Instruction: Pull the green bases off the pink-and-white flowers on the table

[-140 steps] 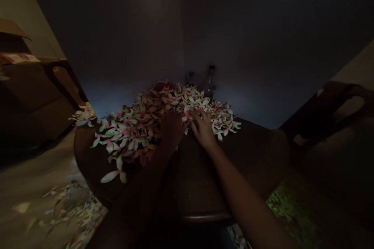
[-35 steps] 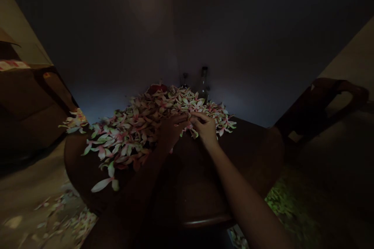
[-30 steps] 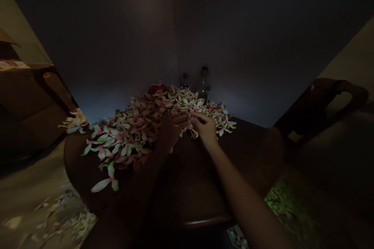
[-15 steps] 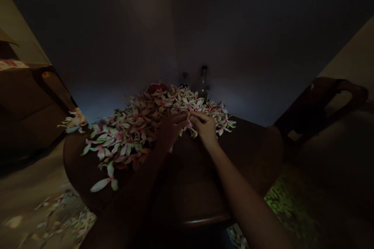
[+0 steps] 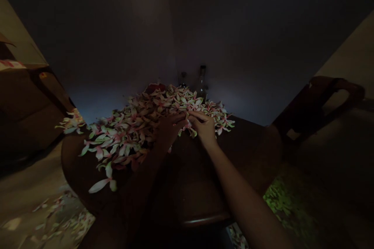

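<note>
In the head view a pink and white flower (image 5: 188,127) with greenish petal tips hangs between my two hands. My right hand (image 5: 205,125) is closed in a pinch on its upper part. My left hand (image 5: 172,123), in deep shadow, meets it there with thumb and forefinger pressed together on the same flower. A large heap of similar flowers (image 5: 122,132) spreads behind and to the left of my hands over the round dark table (image 5: 201,186). One loose flower (image 5: 107,183) lies at the heap's near left edge.
Behind the heap stand a glass bottle (image 5: 201,83) and a dark red object (image 5: 155,87), against a wall corner. Dark wooden chairs (image 5: 327,101) flank the table. Flower pieces (image 5: 76,221) litter the floor at left; green pieces (image 5: 283,198) lie at lower right.
The whole view has shifted very slightly, so things appear a little further left. Both hands keep their pinch on the flower with hardly any movement.
</note>
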A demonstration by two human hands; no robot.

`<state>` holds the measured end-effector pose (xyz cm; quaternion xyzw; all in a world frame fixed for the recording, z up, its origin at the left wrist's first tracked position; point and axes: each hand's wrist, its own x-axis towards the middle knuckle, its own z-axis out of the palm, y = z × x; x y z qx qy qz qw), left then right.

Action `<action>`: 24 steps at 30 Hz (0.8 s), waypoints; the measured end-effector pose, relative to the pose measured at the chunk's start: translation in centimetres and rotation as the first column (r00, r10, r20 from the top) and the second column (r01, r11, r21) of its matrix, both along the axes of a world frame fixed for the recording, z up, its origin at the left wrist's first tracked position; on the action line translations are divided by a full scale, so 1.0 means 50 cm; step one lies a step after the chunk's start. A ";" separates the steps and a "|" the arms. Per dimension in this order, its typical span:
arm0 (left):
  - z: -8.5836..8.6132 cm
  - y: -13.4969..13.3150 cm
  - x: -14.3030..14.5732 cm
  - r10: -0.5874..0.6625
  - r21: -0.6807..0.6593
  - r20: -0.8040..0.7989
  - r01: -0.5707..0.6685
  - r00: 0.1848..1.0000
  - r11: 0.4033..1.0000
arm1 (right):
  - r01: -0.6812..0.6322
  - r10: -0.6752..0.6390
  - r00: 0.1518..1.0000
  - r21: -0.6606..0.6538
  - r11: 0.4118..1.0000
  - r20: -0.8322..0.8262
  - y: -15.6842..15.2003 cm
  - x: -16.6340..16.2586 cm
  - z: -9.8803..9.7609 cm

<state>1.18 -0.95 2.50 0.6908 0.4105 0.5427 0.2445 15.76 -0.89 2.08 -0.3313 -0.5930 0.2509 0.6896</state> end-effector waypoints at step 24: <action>-0.012 0.008 0.000 0.068 -0.022 0.064 -0.066 0.996 0.998 | 0.009 -0.005 0.988 -0.024 1.000 0.157 -0.023 -0.006 0.015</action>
